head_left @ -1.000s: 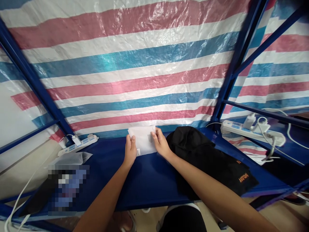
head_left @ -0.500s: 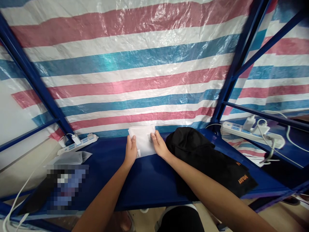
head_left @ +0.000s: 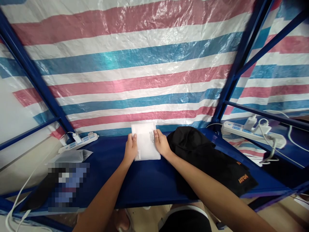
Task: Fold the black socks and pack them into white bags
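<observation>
Between my two hands is a flat white plastic packet (head_left: 146,141) with printed text near its right edge and a small label at its lower left. My left hand (head_left: 130,149) grips its left edge, thumb on the front. On the right edge, my right hand (head_left: 162,143) pinches it the same way. The packet is tilted up toward me above the blue tabletop (head_left: 135,183). Just right of my right hand lies a black garment (head_left: 207,161) with orange lettering. What the packet contains cannot be made out.
A power strip (head_left: 79,143) and a translucent plastic bag (head_left: 72,156) lie at the left, near a black item (head_left: 42,190) and a blurred-out patch. Another power strip (head_left: 253,132) with plugs and cables sits at the right. Blue metal posts (head_left: 238,71) frame a striped tarp (head_left: 135,74).
The packet has turned slightly and now faces me more squarely, its bottom edge a little lower at the right. Both hands keep their hold; the view has shifted slightly.
</observation>
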The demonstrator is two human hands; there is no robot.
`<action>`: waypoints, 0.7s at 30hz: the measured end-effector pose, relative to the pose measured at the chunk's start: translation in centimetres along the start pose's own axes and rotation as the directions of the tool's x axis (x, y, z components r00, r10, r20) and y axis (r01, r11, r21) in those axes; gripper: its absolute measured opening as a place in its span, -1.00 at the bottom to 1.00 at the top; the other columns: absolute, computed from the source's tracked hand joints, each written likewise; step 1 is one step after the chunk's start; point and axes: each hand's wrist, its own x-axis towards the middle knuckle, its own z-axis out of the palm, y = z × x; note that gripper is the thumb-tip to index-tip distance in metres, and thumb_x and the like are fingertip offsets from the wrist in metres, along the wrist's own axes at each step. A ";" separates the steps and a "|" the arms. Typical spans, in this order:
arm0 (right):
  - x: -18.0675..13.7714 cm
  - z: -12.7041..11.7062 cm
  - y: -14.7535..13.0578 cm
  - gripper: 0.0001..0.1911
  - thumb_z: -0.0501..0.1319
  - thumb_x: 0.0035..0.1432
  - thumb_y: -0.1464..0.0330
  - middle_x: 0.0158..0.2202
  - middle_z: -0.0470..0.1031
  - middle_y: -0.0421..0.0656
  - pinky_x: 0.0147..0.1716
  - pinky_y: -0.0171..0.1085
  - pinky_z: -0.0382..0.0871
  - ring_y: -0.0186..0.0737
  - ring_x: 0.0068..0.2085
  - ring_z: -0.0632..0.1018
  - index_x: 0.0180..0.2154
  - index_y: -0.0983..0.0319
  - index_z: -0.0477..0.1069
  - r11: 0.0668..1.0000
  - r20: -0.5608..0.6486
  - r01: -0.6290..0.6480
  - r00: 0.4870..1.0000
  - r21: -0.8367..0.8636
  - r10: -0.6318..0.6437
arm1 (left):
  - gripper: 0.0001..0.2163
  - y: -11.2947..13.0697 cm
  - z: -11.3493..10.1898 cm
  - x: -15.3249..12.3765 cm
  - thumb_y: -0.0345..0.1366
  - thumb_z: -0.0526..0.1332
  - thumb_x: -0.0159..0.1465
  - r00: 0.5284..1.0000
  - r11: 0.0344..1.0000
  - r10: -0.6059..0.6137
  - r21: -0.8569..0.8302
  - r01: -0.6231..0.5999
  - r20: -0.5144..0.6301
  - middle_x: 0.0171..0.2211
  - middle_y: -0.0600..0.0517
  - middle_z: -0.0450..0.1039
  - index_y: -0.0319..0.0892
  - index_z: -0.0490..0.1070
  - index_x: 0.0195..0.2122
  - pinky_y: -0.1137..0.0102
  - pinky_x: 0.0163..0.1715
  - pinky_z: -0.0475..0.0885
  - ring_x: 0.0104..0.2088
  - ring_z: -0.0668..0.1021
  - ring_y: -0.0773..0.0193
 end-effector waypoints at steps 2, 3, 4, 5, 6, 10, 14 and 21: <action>0.2 -0.4 -0.1 -0.62 -0.12 0.58 0.08 -0.43 0.36 -0.23 -0.36 -0.21 0.21 -0.12 -0.43 0.45 -0.25 0.11 0.24 1.000 -0.025 -0.020 0.999 -0.005 0.020 | -0.62 0.0 0.1 0.0 0.17 0.10 0.49 0.998 0.999 -0.016 -0.034 0.018 0.059 -0.40 0.11 0.47 -0.05 0.36 -0.12 0.35 -0.34 0.35 -0.40 0.51 0.20; 0.4 -0.5 -0.1 -0.62 -0.11 0.58 0.08 -0.43 0.36 -0.23 -0.36 -0.21 0.20 -0.13 -0.44 0.46 -0.25 0.11 0.24 0.999 -0.036 -0.034 0.999 -0.006 0.033 | -0.61 -0.1 0.2 -0.1 0.18 0.13 0.47 0.995 0.997 -0.037 -0.057 0.042 0.097 -0.36 0.10 0.52 -0.05 0.38 -0.06 0.36 -0.33 0.39 -0.37 0.55 0.19; 0.5 -0.7 0.0 -0.61 -0.11 0.58 0.07 -0.44 0.36 -0.24 -0.37 -0.22 0.20 -0.14 -0.44 0.45 -0.24 0.12 0.25 0.999 -0.045 -0.046 0.998 -0.008 0.046 | -0.59 -0.2 0.3 0.0 0.20 0.16 0.45 0.989 0.995 -0.059 -0.078 0.069 0.133 -0.33 0.08 0.56 -0.05 0.40 -0.01 0.36 -0.33 0.42 -0.35 0.59 0.18; 0.7 -0.9 0.1 -0.61 -0.11 0.57 0.07 -0.45 0.35 -0.24 -0.37 -0.22 0.20 -0.15 -0.45 0.45 -0.25 0.12 0.25 0.998 -0.048 -0.056 0.997 -0.011 0.055 | -0.56 -0.3 0.5 0.0 0.21 0.18 0.43 0.984 0.991 -0.077 -0.095 0.093 0.161 -0.31 0.07 0.59 -0.06 0.40 0.04 0.36 -0.33 0.44 -0.34 0.61 0.17; 0.8 -1.0 0.2 -0.60 -0.11 0.57 0.07 -0.45 0.34 -0.25 -0.37 -0.23 0.21 -0.16 -0.45 0.45 -0.25 0.13 0.25 0.998 -0.047 -0.062 0.997 -0.014 0.061 | -0.53 -0.5 0.7 0.0 0.22 0.21 0.41 0.980 0.988 -0.092 -0.107 0.112 0.176 -0.30 0.05 0.61 -0.07 0.41 0.07 0.36 -0.34 0.46 -0.35 0.62 0.16; 1.1 -0.9 0.8 -0.59 -0.12 0.56 0.06 -0.47 0.34 -0.25 -0.36 -0.24 0.22 -0.17 -0.45 0.45 -0.29 0.12 0.22 0.996 -0.026 -0.078 0.997 -0.036 0.077 | -0.42 -1.1 1.0 0.2 0.20 0.26 0.38 0.980 0.984 -0.104 -0.126 0.126 0.170 -0.24 -0.03 0.68 -0.10 0.37 0.23 0.34 -0.34 0.51 -0.36 0.65 0.14; 1.4 -0.6 1.3 -0.60 -0.13 0.55 0.07 -0.45 0.40 -0.21 -0.36 -0.23 0.21 -0.13 -0.43 0.48 -0.29 0.11 0.21 0.990 0.002 -0.098 0.995 -0.099 0.099 | -0.31 -0.9 0.6 0.4 0.12 0.26 0.42 0.981 0.996 -0.075 -0.028 0.081 0.179 -0.16 -0.06 0.71 -0.08 0.17 0.45 0.34 -0.33 0.51 -0.35 0.68 0.14; 1.0 -0.5 1.9 -0.54 -0.13 0.53 -0.01 -0.40 0.48 -0.16 -0.31 -0.21 0.29 -0.08 -0.36 0.54 -0.28 0.12 0.26 0.985 0.049 -0.158 0.986 -0.067 0.161 | -0.35 -0.2 0.1 0.1 0.04 0.21 0.49 0.986 0.995 -0.017 0.096 0.001 0.164 -0.20 -0.02 0.71 -0.05 0.12 0.52 0.35 -0.32 0.50 -0.37 0.68 0.14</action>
